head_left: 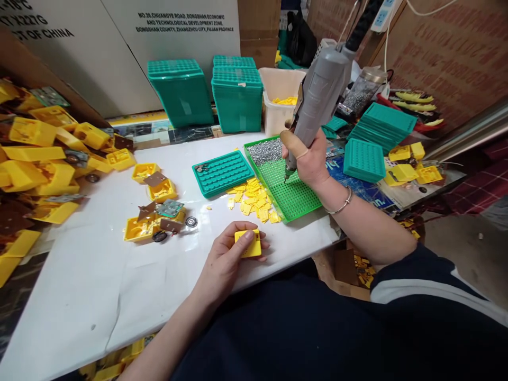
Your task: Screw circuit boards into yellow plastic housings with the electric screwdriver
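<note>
My left hand holds a small yellow case near the table's front edge, the thumb lying across its top. My right hand grips a grey electric screwdriver, its tip pointing down over the green perforated tray. Silver screws fill the tray's far end. Just left of the tray lies a pile of small yellow plates. Behind that pile sits a teal tray with a few dark round pieces in one corner.
Open yellow cases with circuit boards and speakers lie left of centre. More yellow cases are heaped at the far left. Stacked teal trays and a white bin stand at the back, with further teal trays at the right.
</note>
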`<state>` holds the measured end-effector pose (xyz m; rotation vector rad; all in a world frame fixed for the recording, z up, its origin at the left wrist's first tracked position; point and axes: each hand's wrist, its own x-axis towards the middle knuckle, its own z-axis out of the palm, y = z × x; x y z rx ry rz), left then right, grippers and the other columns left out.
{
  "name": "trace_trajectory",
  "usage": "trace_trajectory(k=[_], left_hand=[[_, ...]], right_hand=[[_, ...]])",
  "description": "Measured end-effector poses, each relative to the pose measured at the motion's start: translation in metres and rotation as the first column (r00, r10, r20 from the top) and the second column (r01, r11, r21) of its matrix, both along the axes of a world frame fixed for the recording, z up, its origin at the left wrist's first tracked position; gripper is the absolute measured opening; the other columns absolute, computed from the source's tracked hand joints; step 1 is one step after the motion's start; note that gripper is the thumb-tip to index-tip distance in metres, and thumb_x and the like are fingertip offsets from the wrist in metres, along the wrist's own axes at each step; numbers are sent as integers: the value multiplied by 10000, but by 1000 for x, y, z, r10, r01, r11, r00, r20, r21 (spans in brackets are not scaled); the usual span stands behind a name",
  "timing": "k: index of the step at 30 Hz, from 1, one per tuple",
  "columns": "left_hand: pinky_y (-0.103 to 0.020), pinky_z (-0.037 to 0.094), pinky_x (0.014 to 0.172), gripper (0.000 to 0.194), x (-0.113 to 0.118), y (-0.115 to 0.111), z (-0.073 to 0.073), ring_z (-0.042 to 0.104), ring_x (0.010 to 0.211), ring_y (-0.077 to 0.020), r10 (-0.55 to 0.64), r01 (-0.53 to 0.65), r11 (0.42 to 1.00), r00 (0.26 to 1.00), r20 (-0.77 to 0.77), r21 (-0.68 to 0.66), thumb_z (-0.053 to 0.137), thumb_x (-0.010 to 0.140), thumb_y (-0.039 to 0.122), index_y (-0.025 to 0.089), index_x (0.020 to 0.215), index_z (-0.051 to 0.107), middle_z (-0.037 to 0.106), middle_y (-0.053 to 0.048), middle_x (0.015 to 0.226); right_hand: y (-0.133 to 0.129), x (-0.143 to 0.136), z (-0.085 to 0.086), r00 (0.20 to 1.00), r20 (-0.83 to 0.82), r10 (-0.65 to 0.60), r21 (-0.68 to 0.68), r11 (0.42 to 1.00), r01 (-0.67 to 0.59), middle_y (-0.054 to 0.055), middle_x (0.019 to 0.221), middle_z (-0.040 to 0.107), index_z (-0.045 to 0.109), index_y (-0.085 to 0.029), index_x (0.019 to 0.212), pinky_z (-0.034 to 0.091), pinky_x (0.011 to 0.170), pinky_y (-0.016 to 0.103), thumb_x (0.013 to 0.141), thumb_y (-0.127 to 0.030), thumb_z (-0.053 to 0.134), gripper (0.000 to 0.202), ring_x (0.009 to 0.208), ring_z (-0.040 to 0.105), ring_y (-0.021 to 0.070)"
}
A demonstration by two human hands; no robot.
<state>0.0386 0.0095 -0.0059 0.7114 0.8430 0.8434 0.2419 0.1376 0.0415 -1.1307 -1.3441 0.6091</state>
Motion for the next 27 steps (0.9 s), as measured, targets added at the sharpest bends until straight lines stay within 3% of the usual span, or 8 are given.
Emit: trace_trajectory(k=[7, 10, 15, 22, 27], left_hand=[[-344, 558, 756, 223, 0, 1, -1, 690, 902, -214, 43, -41, 998, 998, 55, -42, 608, 851, 259, 178, 1052, 559, 706, -74, 946], [-381, 551, 793, 246, 1, 2, -2, 690, 930, -232, 63, -57, 997, 993, 97, -59, 593, 832, 223, 173, 1067, 543, 712, -84, 939], [-378, 547, 797, 284, 1, 2, -3, 688, 935, -234, 70, -66, 997, 994, 87, -50, 637, 812, 245, 171, 1072, 549, 704, -78, 936], [-374, 549, 806, 258, -1, 0, -4, 682, 952, -233, 61, -58, 998, 996, 72, -36, 632, 830, 244, 177, 1067, 556, 698, -73, 950], [-387, 548, 823, 259, -1, 1, -4, 679, 961, -234, 53, -51, 998, 997, 63, -31, 626, 839, 246, 186, 1080, 552, 697, -73, 962]], right_hand=[[2, 1, 1, 1000, 6, 13, 21, 1000, -13, -27, 676, 558, 477, -272, 854, 478, 576, 317, 754, -616, 648, 397, 572, 537, 135], [-3, -1, 11, 997, -29, 71, 126, 990, -67, -44, 627, 529, 481, -272, 867, 451, 557, 306, 789, -577, 640, 353, 545, 514, 129], [-13, -9, 23, 997, 13, 81, 145, 986, -82, -35, 681, 583, 506, -254, 868, 467, 567, 289, 732, -585, 695, 405, 541, 512, 107], [5, -2, -3, 999, -37, 18, 149, 989, -12, -67, 535, 537, 512, -244, 793, 453, 494, 265, 736, -570, 687, 374, 471, 517, 108], [5, 0, -4, 999, -47, -22, 115, 993, 28, -55, 561, 561, 521, -250, 753, 462, 500, 268, 689, -574, 720, 386, 477, 526, 110]])
